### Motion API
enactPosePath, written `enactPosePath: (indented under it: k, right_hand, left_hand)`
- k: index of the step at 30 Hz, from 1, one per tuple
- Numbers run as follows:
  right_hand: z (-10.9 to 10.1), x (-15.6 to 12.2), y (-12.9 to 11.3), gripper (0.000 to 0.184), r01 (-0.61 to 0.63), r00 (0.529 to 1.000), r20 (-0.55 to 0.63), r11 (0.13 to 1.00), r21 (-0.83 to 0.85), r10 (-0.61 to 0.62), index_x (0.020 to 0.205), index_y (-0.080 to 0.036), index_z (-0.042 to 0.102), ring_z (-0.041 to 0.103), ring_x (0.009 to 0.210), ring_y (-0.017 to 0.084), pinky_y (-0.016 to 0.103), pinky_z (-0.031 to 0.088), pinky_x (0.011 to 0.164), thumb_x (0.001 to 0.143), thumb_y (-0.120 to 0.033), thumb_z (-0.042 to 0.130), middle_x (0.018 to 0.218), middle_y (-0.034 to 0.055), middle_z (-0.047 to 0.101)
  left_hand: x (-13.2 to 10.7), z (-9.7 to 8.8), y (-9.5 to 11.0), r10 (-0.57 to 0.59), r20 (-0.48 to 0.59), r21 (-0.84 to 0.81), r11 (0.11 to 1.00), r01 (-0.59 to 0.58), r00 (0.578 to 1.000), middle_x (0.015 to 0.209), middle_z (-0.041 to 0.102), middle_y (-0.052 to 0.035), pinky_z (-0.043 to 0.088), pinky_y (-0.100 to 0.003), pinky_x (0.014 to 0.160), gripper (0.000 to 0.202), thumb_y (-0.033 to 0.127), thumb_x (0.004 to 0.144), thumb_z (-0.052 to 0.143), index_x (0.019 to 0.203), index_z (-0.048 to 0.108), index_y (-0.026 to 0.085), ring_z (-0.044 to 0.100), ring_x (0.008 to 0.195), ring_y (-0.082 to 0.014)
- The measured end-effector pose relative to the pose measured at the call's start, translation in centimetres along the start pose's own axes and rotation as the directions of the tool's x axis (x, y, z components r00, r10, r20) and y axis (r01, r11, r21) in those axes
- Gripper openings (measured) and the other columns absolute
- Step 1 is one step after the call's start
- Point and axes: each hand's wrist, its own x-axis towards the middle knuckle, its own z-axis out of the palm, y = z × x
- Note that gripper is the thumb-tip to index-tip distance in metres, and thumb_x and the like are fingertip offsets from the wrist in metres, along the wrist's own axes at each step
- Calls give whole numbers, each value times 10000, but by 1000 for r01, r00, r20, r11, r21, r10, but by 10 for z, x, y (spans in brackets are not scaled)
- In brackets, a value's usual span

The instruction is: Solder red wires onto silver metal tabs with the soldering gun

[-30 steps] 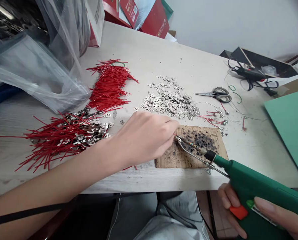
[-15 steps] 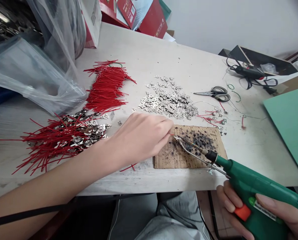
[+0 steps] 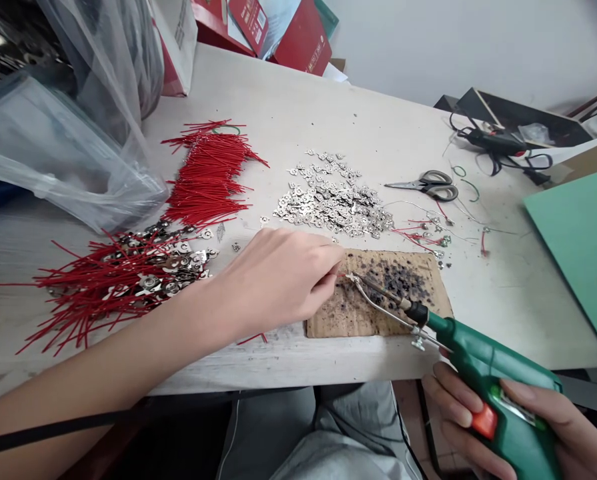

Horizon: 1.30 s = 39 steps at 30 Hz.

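My left hand (image 3: 291, 277) is closed in a pinch on a short red wire (image 3: 341, 275) over the left part of a scorched piece of cardboard (image 3: 331, 325). At the wire's end is a small metal tab (image 3: 351, 277), met by the tip of a green soldering gun (image 3: 501, 360) and its thin feed tube (image 3: 378, 307). My right hand (image 3: 458, 397) is wrapped round the gun's handle, fingers at the red trigger (image 3: 484, 421). Most of the wire is hidden by my left fingers.
Red wires (image 3: 208, 177) lie bundled behind my left hand; wired metal tabs (image 3: 151, 283) are heaped at left. Loose metal tabs (image 3: 328, 200) spread behind the cardboard. Scissors (image 3: 431, 185) and wire scraps (image 3: 423, 237) lie right of them. A plastic bag (image 3: 78, 147) stands at left.
The soldering gun and my right hand have shifted slightly left, and the gun's rear has turned a little. My left hand keeps its pinch on the red wire, almost in place.
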Motion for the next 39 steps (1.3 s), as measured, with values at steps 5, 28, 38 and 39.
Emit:
enactPosePath:
  k: [5,28,38,39]
  right_hand:
    - [-2,-2,7,339,-27,999,-25,996,87,29,811,-178,662,317,458,81,308,490,534,933,-448,498,775,56,564]
    - [12,1,7,304,18,996,-93,999,45,-14,813,-182,668,324,463,87,303,493,494,907,-438,534,783,57,569]
    - [27,1,-3,284,9,998,-65,1000,3,-9,776,-154,692,374,464,78,251,489,496,864,-412,615,727,50,555]
    - [27,1,-3,285,8,998,-66,1000,0,-8,772,-156,691,372,462,78,251,487,492,862,-416,618,724,49,553]
  left_hand:
    - [-1,-2,-1,-19,10,-50,999,19,1000,766,632,21,272,-285,571,104,184,860,592,758,611,188,475,618,-115]
    - [0,-2,-4,-29,22,-82,996,31,999,719,600,28,285,-292,572,96,183,821,590,726,593,202,464,608,-119]
    - [0,-4,-2,-15,11,-103,995,16,1000,732,613,20,314,-289,593,99,176,832,590,737,611,191,481,629,-120]
    - [0,-4,-2,-14,5,-107,994,14,1000,738,617,20,317,-288,594,98,174,834,591,740,615,190,483,630,-119]
